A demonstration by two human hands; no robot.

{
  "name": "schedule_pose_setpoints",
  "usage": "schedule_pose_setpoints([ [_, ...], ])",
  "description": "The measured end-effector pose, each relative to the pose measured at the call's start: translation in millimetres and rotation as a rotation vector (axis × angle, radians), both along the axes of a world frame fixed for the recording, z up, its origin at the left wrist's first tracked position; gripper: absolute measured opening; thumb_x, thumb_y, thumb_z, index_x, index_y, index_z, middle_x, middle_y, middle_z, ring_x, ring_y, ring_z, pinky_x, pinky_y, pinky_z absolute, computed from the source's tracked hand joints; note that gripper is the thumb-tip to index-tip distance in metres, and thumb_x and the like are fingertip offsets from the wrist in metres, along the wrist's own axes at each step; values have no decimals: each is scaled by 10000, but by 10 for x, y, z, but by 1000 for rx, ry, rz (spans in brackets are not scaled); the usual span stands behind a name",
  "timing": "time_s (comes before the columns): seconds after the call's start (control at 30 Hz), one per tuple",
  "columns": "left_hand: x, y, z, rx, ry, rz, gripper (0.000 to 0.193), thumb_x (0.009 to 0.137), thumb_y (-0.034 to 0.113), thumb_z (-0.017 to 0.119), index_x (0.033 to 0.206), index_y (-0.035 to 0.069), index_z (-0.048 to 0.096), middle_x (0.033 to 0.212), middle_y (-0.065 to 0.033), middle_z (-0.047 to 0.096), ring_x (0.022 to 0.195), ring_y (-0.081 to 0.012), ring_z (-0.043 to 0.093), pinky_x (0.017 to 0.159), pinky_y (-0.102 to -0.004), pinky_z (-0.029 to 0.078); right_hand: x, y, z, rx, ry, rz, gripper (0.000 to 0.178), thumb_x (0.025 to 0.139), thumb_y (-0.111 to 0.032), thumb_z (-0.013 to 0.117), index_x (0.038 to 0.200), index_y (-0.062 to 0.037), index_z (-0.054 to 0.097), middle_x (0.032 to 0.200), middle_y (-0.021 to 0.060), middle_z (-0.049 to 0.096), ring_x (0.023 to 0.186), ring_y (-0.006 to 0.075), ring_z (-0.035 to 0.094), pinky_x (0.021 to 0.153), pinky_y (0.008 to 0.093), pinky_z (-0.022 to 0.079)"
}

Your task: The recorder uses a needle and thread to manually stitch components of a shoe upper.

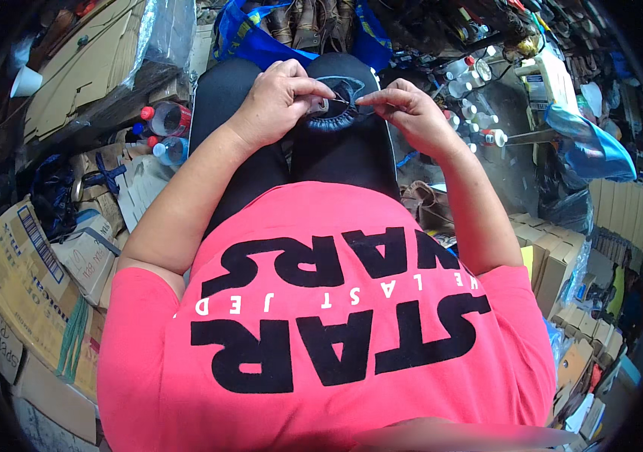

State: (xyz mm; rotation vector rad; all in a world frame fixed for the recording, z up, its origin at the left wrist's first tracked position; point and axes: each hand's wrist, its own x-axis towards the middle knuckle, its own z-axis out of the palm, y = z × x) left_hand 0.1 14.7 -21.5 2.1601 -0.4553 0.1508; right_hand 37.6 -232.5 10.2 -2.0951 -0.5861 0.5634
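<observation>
On my lap, over the dark trousers (261, 169), rests a small dark piece (329, 123) with a pleated, bluish edge; it looks like part of a shoe, but I cannot be sure. My left hand (280, 102) is bent over its left side, fingers pinched near the opening. From the right, my right hand (414, 113) reaches to the piece's rim with thumb and index finger pressed together. A thin line, thread or needle, shows between the fingertips. What each pinch holds is too small to make out.
Brown shoes (306, 34) fill a blue bag (242, 38) beyond my knees. Plastic bottles (167, 120) stand at left, and several more bottles (479, 120) at right. Cardboard boxes (35, 279) crowd the left side; stacked cartons (551, 252) line the right.
</observation>
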Motion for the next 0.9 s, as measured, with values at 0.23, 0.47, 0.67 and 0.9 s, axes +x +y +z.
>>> schedule_pose_setpoints([
  [0.23,8,-19,-20,5,22,-50,240,728,13,665,913,150,731,756,-28,487,760,-184,480,721,-294,414,42,-17,7,-54,-4,33,294,841,44,570,1045,-119,703,818,-4,481,823,96,501,756,211,420],
  [0.47,165,-50,-61,-105,144,-164,220,740,8,676,913,133,729,740,-22,488,738,-160,483,691,-277,414,128,-74,-47,-9,111,84,281,835,-2,612,1077,-118,696,807,-14,488,798,98,485,760,214,407],
  [0.67,176,-76,-112,-208,325,-203,202,767,4,668,927,111,727,746,-13,486,755,-137,493,697,-252,409,126,-79,-88,22,194,85,276,831,-21,629,1081,-118,695,832,-11,506,823,98,494,773,219,406],
  [0.9,118,-96,75,21,-48,-204,213,733,6,684,914,110,721,753,-37,519,759,-192,516,716,-292,433,107,-70,12,-40,111,127,286,831,-31,640,1093,-133,692,806,-20,505,776,87,495,724,218,418],
])
